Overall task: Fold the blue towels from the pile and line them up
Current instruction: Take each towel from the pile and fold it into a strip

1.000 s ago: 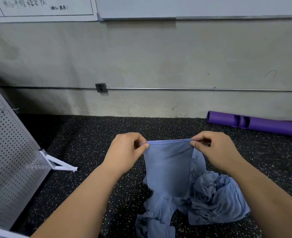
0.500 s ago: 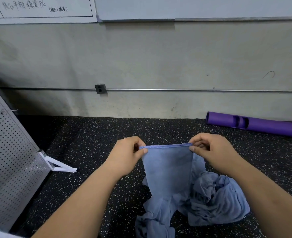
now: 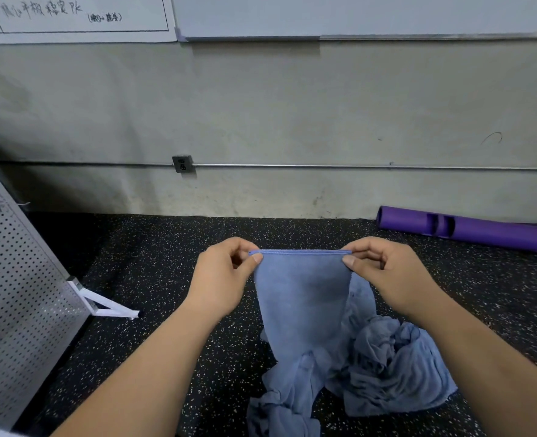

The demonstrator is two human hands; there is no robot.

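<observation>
A blue towel (image 3: 301,298) hangs in front of me, its stitched top edge stretched level between both hands. My left hand (image 3: 221,279) pinches the left corner between thumb and fingers. My right hand (image 3: 387,272) pinches the right corner the same way. The towel's lower part trails down and bunches on the floor. Behind and to the right of it lies a crumpled pile of blue towels (image 3: 396,373) on the black speckled floor (image 3: 166,247).
A grey perforated metal panel (image 3: 14,298) on a white foot leans at the left. A purple foam roller (image 3: 469,228) lies by the concrete wall at the far right. A conduit pipe with a socket (image 3: 182,164) runs along the wall.
Both hands have held their pinch on the towel's top corners and drawn the edge slightly wider and tauter. The view has shifted only a little.
</observation>
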